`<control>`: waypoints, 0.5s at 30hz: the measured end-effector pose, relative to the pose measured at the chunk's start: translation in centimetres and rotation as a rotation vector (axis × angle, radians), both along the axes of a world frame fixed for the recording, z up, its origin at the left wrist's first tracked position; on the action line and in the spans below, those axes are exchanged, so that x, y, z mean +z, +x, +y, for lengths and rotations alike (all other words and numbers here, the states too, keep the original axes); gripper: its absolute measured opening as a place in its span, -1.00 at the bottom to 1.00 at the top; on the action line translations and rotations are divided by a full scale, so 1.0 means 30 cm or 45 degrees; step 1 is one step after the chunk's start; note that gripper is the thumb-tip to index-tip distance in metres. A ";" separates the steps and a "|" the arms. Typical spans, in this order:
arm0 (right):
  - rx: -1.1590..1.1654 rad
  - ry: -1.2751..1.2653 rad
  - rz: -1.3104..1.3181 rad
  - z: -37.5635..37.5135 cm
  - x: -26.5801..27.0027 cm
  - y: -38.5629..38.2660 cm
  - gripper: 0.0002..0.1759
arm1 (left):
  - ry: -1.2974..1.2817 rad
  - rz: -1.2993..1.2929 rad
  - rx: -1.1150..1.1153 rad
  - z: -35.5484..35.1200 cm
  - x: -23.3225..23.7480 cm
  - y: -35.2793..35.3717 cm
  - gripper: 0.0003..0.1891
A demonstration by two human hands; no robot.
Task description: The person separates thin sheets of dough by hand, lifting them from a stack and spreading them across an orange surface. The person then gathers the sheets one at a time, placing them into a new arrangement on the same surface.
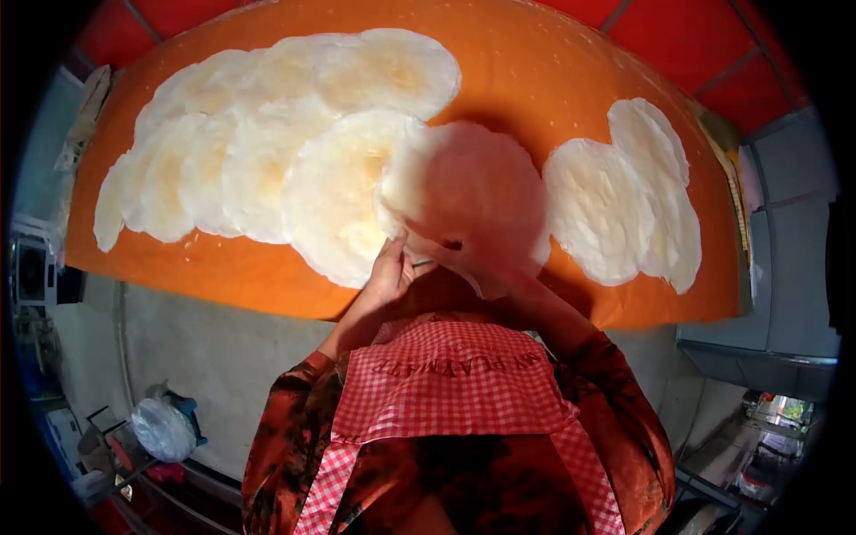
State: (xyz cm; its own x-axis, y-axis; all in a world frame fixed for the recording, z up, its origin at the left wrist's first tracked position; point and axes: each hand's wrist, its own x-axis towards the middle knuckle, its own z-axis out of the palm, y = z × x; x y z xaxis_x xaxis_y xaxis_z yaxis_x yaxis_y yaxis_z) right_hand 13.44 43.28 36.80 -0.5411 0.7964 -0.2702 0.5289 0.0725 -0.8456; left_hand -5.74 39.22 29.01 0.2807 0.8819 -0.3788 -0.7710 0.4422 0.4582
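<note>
Orange-surfaced desk (pixel 504 76) spans the room, its near edge curved in this view. Grey floor (pixel 209 348) runs below it, marked by a dark line at left. Red tiles (pixel 664 45) with grey joints lie beyond. Grey panelled surfaces (pixel 794 165) stand at right. Strong light crosses the desk, leaving a reddish shadow near the centre.

Thin round sheet (pixel 486 183) lay mostly spread on orange table (pixel 513 53), near edge lifted and folded, small dark hole close to that edge, surface reddish in shade. At its left, overlapping pale sheets (pixel 343 192), cream with yellowish middles and uneven rims, lay flat in two rows. At its right, smaller group of off-white sheets (pixel 597 214), wrinkled, partly overlapping, lay flat too.
</note>
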 end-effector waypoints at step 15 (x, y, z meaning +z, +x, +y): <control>-0.584 1.324 -0.498 0.563 0.846 0.468 -0.79 | -0.029 0.219 0.160 -0.011 -0.131 0.041 -0.58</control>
State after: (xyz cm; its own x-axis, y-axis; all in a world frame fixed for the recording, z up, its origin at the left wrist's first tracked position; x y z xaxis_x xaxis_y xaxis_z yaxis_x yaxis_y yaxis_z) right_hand 27.47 60.17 62.17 -0.1750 0.8275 0.5335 0.8917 0.3630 -0.2705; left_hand -4.50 38.88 25.09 0.0981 0.8967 -0.4316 -0.7320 0.3589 0.5792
